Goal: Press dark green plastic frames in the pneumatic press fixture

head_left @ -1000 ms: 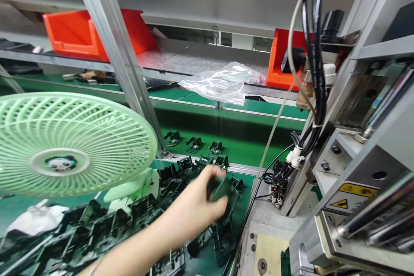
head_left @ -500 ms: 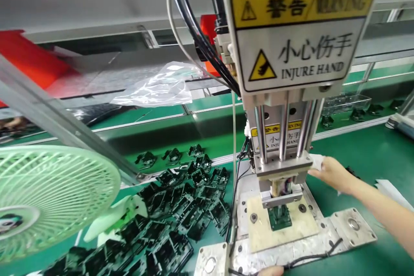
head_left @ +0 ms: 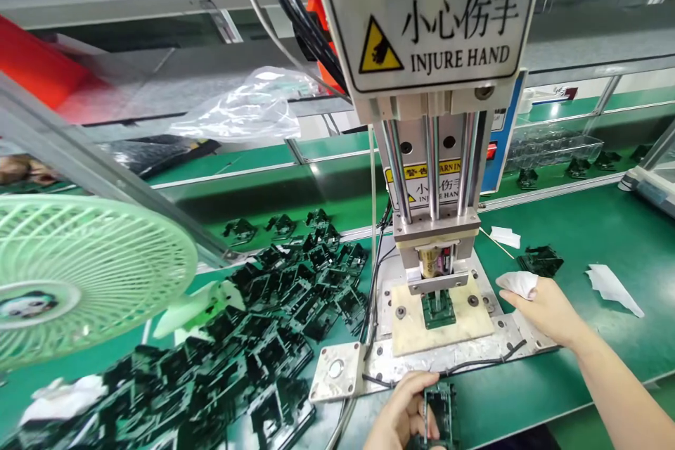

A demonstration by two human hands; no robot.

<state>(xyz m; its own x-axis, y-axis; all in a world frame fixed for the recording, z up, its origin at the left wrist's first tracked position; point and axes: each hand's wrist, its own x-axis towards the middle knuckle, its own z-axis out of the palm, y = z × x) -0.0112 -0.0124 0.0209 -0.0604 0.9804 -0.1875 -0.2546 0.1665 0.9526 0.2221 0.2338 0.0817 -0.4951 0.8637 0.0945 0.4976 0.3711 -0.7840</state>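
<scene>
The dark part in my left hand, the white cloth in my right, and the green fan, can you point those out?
Dark part [head_left: 441,410]: head view, on the middle of its frame.
White cloth [head_left: 519,284]: head view, on its bunched middle.
Green fan [head_left: 103,271]: head view, on its grille.

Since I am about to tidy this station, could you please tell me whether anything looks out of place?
The clear plastic bag lies crumpled, hanging over the edge of the shelf, so it looks casually left. The dark parts left of the press are heaped at mixed angles, unlike the spaced row behind them.
</scene>
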